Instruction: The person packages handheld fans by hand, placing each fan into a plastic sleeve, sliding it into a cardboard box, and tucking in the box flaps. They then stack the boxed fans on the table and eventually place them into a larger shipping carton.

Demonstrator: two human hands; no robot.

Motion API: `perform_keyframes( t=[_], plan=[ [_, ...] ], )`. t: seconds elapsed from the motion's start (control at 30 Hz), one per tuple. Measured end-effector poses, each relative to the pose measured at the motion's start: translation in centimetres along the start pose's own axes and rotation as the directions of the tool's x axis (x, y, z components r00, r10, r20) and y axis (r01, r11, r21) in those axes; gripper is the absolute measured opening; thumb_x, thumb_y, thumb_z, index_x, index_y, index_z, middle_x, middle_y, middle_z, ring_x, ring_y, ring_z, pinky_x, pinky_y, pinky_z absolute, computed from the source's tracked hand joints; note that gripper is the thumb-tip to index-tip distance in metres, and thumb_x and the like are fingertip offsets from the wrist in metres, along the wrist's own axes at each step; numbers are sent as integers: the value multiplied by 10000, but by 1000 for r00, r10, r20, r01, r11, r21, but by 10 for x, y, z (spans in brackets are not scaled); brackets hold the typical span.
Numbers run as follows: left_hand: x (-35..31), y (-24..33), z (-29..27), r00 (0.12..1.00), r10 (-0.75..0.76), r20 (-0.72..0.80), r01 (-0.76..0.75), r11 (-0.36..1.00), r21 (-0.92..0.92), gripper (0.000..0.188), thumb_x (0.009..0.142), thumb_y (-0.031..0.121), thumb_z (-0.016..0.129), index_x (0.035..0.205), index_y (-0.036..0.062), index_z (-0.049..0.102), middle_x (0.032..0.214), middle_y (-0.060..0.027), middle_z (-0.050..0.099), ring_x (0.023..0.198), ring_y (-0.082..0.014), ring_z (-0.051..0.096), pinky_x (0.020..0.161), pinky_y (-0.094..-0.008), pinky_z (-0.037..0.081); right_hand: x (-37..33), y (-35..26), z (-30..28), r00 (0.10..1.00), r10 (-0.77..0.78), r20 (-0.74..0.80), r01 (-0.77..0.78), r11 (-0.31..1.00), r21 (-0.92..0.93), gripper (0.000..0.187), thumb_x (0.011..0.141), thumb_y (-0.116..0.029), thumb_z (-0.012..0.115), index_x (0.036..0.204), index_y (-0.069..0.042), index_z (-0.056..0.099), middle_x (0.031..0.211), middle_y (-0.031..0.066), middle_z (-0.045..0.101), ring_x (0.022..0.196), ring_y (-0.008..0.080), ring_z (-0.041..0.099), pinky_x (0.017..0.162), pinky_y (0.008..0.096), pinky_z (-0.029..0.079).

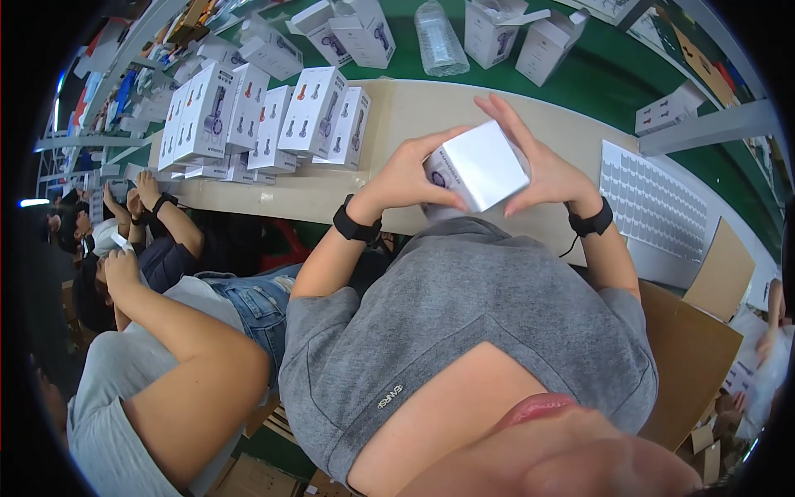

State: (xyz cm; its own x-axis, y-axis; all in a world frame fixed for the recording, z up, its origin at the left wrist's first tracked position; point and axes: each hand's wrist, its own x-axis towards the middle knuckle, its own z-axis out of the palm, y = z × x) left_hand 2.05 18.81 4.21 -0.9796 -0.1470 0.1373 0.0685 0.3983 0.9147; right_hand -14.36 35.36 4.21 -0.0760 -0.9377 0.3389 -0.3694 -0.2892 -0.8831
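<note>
Between my two hands is a white cardboard box (484, 166), its plain white end turned up and a printed side toward the left. My left hand (418, 174) wraps its left side, thumb along the near lower edge. On the other side my right hand (534, 161) grips with the thumb at the near right corner, and its fingers reach past the far edge. Both wrists wear black bands. To the left on the table stand several similar printed boxes (308, 112), stacked close together.
The beige table (397, 108) has a green surface (414, 70) beyond it, holding open white boxes (360, 33) and a bubble-wrapped roll (440, 37). At right lies a sticker sheet (650, 195) near a metal post (712, 128). Co-workers sit close on my left; brown cardboard (687, 356) stands at right.
</note>
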Motion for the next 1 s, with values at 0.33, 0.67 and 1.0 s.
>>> perform_keyframes(
  t=[0.33,0.67,1.0],
  plan=[
    [31,-36,15,966,-203,-162,48,753,-656,865,615,285,779,1286,-15,323,1198,-142,469,1084,-243,485,936,-351,385,9,1,10,905,189,-381,-197,980,19,780,609,-275,788,1269,-58,432,1195,111,450,1094,224,471,903,313,396],
    [11,-22,19,964,67,-256,-40,993,109,945,565,286,811,1310,20,294,1216,-194,428,1118,-343,439,964,-384,351,1,-29,0,849,503,-164,-529,797,-293,383,836,-183,562,1206,-98,514,1189,136,498,1021,238,531,813,299,450],
    [1,11,3,961,32,275,-66,991,112,1061,539,265,821,1381,69,206,1285,-187,402,1169,-330,412,980,-373,347,-5,-30,-10,990,32,135,37,879,-476,529,723,-199,644,1221,-96,500,1239,173,479,1074,342,512,882,384,435]
  ],
)
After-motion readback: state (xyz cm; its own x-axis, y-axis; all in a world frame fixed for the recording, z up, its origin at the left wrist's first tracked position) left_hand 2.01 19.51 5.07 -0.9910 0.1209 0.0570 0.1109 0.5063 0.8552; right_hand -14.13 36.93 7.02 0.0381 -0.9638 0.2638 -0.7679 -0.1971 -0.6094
